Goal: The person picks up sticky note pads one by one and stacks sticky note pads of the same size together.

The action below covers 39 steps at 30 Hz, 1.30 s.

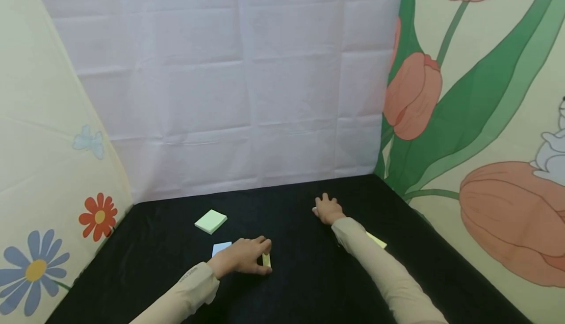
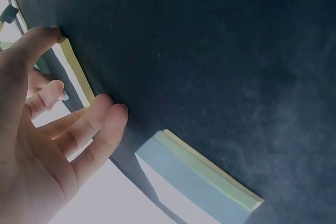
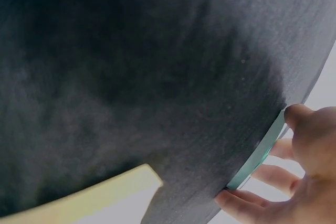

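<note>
1. White cloth (image 1: 229, 79) hangs at the back, flower-printed cloths (image 1: 485, 142) stand at both sides, and black cloth (image 1: 300, 294) covers the table.
2. At the left, a pale green pad (image 1: 211, 221) lies flat, with one corner towards the person.
3. Nearer to the person, a blue pad (image 1: 220, 247) is partly hidden by the left hand (image 1: 243, 257); the left wrist view shows also green and thin yellow layers against it.
4. The left hand is spread moderately and pinches a yellow pad (image 2: 77, 71) by its two ends, thumb at one end, fingertips at the other.
5. This yellow pad is near the middle of the table, its long edge pointing roughly away from the person.
6. Between the two hands there is a wide stretch of black cloth.
7. Near the back edge, the right hand (image 1: 328, 210) holds a teal pad (image 3: 257, 150) between thumb and fingers; its long edge runs from thumb to fingertips.
8. At the right, a second pad, also yellow (image 1: 376, 240), is partly covered by the right forearm.
</note>
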Each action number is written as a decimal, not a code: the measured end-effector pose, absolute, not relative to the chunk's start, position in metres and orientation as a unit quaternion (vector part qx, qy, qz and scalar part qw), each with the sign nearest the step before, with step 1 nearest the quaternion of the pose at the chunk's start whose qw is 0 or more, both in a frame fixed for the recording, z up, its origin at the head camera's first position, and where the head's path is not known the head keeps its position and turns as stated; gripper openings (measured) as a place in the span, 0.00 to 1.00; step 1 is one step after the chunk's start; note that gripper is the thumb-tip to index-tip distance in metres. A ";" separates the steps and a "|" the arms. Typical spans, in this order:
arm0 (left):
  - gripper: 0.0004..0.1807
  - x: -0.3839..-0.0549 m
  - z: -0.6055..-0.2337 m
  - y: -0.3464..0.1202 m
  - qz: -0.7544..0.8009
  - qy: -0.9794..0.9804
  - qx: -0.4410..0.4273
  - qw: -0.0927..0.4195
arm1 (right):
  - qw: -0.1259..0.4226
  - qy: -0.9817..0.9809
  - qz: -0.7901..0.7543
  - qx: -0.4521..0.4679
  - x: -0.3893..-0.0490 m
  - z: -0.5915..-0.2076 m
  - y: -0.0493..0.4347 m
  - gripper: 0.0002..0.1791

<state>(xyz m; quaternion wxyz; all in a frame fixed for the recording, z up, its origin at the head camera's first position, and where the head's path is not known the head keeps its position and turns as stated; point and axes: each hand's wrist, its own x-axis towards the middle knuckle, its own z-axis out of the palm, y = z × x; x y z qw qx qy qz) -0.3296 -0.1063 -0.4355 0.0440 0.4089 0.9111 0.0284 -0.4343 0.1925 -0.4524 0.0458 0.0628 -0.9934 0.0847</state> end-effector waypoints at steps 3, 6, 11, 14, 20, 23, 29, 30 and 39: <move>0.20 -0.333 -0.436 -0.107 0.033 0.915 0.400 0.048 | 0.046 -0.993 0.084 0.063 -0.434 -0.452 0.192 0.14; 0.20 -0.336 -0.437 -0.107 0.030 0.915 0.399 0.043 | 0.047 -0.993 0.083 0.063 -0.434 -0.452 0.191 0.14; 0.19 -0.340 -0.437 -0.107 0.026 0.917 0.397 0.040 | 0.049 -0.993 0.085 0.063 -0.434 -0.452 0.191 0.14; 0.19 -0.340 -0.436 -0.107 0.029 0.918 0.394 0.043 | 0.048 -0.993 0.086 0.062 -0.434 -0.452 0.192 0.14; 0.19 -0.339 -0.433 -0.107 0.026 0.918 0.395 0.039 | 0.043 -0.994 0.082 0.061 -0.433 -0.452 0.191 0.15; 0.19 -0.339 -0.433 -0.107 0.021 0.918 0.394 0.036 | 0.044 -0.994 0.082 0.061 -0.432 -0.452 0.190 0.15; 0.22 -0.339 -0.434 -0.107 0.017 0.921 0.389 0.028 | 0.044 -0.994 0.082 0.062 -0.431 -0.451 0.191 0.14; 0.23 -0.339 -0.434 -0.107 0.014 0.921 0.388 0.022 | 0.043 -0.994 0.083 0.063 -0.431 -0.452 0.191 0.14; 0.45 -0.339 -0.434 -0.110 -0.040 0.929 0.367 -0.022 | 0.047 -0.993 0.087 0.065 -0.433 -0.454 0.192 0.14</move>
